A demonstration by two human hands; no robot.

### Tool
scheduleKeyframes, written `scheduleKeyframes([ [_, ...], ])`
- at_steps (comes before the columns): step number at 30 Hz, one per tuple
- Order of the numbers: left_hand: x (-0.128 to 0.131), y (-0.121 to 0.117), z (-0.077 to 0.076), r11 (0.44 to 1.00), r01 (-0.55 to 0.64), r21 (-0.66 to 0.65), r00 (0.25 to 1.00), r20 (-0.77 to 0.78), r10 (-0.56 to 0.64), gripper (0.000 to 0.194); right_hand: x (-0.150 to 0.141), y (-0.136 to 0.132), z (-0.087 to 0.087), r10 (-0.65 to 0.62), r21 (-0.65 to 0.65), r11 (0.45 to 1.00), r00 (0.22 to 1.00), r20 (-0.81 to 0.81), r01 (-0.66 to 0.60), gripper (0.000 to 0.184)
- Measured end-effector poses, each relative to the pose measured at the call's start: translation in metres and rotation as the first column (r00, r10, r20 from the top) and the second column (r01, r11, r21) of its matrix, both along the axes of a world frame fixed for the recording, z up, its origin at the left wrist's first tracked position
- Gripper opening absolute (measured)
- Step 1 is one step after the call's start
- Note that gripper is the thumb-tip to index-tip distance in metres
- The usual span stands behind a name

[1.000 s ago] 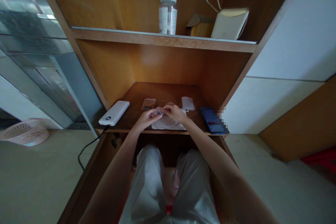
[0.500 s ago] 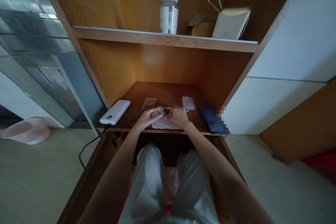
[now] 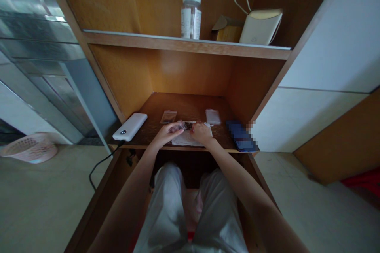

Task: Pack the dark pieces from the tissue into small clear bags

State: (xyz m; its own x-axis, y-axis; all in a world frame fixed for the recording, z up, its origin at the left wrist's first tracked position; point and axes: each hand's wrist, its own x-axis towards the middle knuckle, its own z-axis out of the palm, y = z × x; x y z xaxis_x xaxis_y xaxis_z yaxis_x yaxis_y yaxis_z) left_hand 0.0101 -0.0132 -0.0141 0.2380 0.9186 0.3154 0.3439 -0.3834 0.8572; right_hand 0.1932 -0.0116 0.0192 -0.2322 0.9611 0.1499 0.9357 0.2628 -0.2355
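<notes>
My left hand [image 3: 166,133] pinches a small clear plastic bag [image 3: 177,127] over the front of the desk. Close beside it, my right hand [image 3: 202,133] has its fingers bent together at some small dark pieces [image 3: 188,125]; whether a piece is between its fingertips is too small to see. A white tissue [image 3: 185,139] lies flat under both hands. Behind my left hand rests a clear zip bag [image 3: 169,116] with dark contents. Past my right hand is a stack of small clear bags [image 3: 213,116].
A white power bank [image 3: 130,126] with a black cable [image 3: 102,161] lies at the desk's left edge. On the right is a blue phone [image 3: 241,136]. The shelf [image 3: 148,40] above carries a bottle [image 3: 190,16], a small box [image 3: 228,29] and a cream case [image 3: 261,27].
My right hand has shifted slightly, uncovering more of the tissue's right side. The left hand stays in place with the bag.
</notes>
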Motion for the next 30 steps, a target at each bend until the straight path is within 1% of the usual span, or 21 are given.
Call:
scheduleKeyframes([
  [2,0.000,0.000,0.000,1.000,0.004,-0.004,1.000,0.016,-0.004,0.039,-0.001,0.001,-0.001,-0.012,0.003,1.000,1.000,-0.012,0.012,0.024],
  [5,0.001,-0.001,0.000,1.000,0.007,-0.012,0.999,0.034,-0.007,0.039,0.001,0.003,-0.002,-0.009,0.028,1.000,0.998,-0.067,0.011,0.020],
  [8,0.001,-0.001,0.001,0.999,0.011,-0.030,0.999,0.037,-0.010,0.041,0.004,0.007,-0.002,-0.002,0.118,0.993,0.982,-0.189,0.025,0.015],
  [10,0.002,-0.002,0.002,0.999,0.017,-0.034,0.999,0.032,-0.015,0.042,0.005,0.011,-0.002,0.034,0.192,0.981,0.950,-0.311,0.028,0.012],
  [12,0.002,-0.002,0.002,0.999,0.012,-0.032,0.999,0.033,-0.011,0.042,0.004,0.015,-0.003,0.114,0.242,0.970,0.896,-0.430,-0.007,0.010],
  [14,0.002,-0.002,0.002,0.999,0.004,-0.037,0.999,0.037,-0.003,0.043,0.002,0.018,-0.004,0.236,0.263,0.959,0.820,-0.522,-0.108,0.009],
  [16,0.002,-0.002,0.002,0.999,0.005,-0.046,0.999,0.043,-0.003,0.043,0.000,0.020,-0.006,0.349,0.276,0.935,0.727,-0.592,-0.224,0.011],
  [17,0.002,-0.002,0.002,0.999,0.005,-0.048,0.999,0.046,-0.003,0.044,-0.001,0.021,-0.007,0.384,0.286,0.923,0.682,-0.622,-0.259,0.013],
  [18,0.002,-0.002,0.002,0.999,0.006,-0.049,0.999,0.047,-0.003,0.044,-0.001,0.021,-0.009,0.398,0.294,0.917,0.644,-0.653,-0.269,0.015],
  [20,0.001,-0.002,0.002,0.999,0.005,-0.043,0.999,0.046,-0.003,0.043,-0.001,0.020,-0.015,0.359,0.290,0.933,0.592,-0.722,-0.213,0.017],
  [22,0.001,-0.002,0.002,0.999,0.003,-0.035,0.999,0.042,-0.002,0.043,-0.002,0.019,-0.022,0.281,0.259,0.959,0.543,-0.792,-0.118,0.017],
  [24,0.001,-0.001,0.002,0.999,0.008,-0.031,0.999,0.037,-0.007,0.043,-0.004,0.016,-0.029,0.214,0.217,0.975,0.483,-0.849,-0.050,0.017],
  [27,0.002,-0.001,0.002,0.999,0.007,-0.037,0.999,0.032,-0.006,0.044,-0.007,0.013,-0.037,0.171,0.179,0.984,0.405,-0.898,-0.019,0.018],
  [30,0.002,-0.001,0.002,0.999,0.008,-0.048,0.998,0.062,-0.005,0.046,-0.009,0.010,-0.041,0.154,0.165,0.986,0.366,-0.918,-0.002,0.019],
])
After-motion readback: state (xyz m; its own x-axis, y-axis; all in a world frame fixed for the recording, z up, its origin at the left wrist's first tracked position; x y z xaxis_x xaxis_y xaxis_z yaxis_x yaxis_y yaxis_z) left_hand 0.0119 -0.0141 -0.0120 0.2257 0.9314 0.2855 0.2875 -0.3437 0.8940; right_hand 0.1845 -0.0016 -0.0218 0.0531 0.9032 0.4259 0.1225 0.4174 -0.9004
